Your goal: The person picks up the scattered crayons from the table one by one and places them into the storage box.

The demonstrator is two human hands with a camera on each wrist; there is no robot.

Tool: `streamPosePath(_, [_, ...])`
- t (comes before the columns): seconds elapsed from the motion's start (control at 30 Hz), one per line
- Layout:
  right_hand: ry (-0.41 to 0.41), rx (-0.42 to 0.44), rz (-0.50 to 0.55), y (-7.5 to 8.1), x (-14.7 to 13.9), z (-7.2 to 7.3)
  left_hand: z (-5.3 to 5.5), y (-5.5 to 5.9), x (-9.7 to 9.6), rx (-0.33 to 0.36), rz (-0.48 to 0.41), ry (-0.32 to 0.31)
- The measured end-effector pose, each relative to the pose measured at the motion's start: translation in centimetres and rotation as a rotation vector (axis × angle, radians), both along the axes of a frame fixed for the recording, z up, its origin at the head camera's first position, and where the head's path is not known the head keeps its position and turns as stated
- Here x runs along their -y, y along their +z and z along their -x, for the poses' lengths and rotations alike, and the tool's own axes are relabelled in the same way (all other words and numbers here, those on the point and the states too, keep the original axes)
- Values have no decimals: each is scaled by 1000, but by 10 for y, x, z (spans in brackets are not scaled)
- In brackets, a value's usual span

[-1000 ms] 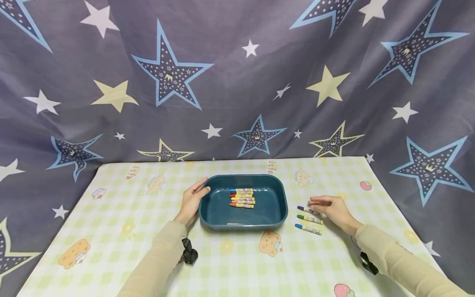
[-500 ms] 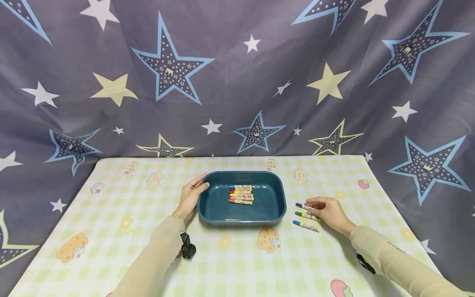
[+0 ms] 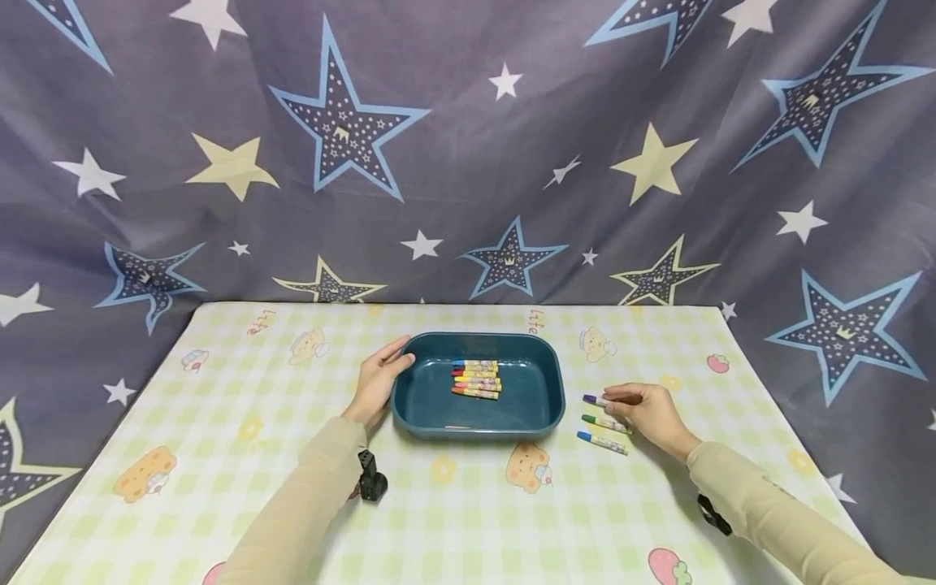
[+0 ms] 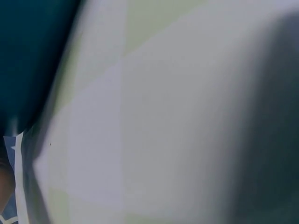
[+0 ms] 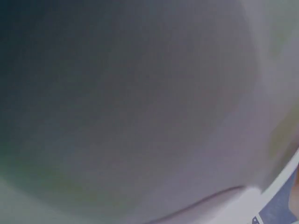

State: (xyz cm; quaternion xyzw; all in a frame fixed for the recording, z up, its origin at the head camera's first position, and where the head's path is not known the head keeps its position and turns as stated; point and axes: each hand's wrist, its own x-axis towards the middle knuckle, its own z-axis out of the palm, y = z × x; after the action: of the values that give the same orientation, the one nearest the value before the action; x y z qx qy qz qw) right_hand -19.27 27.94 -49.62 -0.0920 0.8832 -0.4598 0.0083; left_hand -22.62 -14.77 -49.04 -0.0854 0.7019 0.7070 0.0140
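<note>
A dark teal plastic tray (image 3: 478,426) stands mid-table, its left end gripped by my left hand (image 3: 376,383), thumb over the rim and fingers along the outer wall. Inside lie several crayons (image 3: 476,379) in printed wrappers, side by side, tips to the left. Right of the tray, my right hand (image 3: 649,413) pinches the purple crayon (image 3: 594,400) between thumb and fingers, covering most of it. Just nearer lie a green crayon (image 3: 603,422), its right end by the hand, and a blue crayon (image 3: 602,443). The left wrist view catches the tray's edge (image 4: 32,56); the right wrist view is dark and blurred.
A green-and-white checked cloth (image 3: 292,439) with printed bears and strawberries covers the table. Behind it hangs a grey-purple curtain (image 3: 468,162) with stars. Each wrist carries a small black camera (image 3: 371,479).
My right hand has come down from above the crayons onto the purple one, thumb and fingers closing around it. My left hand keeps its grip on the tray. The head view has shifted slightly.
</note>
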Motion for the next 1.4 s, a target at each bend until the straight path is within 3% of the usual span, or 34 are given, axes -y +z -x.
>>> streamPosePath(0.17, [-11,-58,-18,15,4,8,1,-1,1,13,-6,10])
streamPosePath(0.33, [-10,-102,9,41,17,17,2,0,5,28,-5,6])
streamPosePath(0.63, [33,-115,193,67,46,26,1,0,6,19,0,10])
streamPosePath(0.87, [117,-203,311,69,75,32,2,1,4,12,-14,3])
streamPosePath(1.13, [155,-123,260,71,109,33,2,1,1,8,-35,11])
streamPosePath(1.4, [229,-78,256,56,146,28,1,1,-1,-1,-10,11])
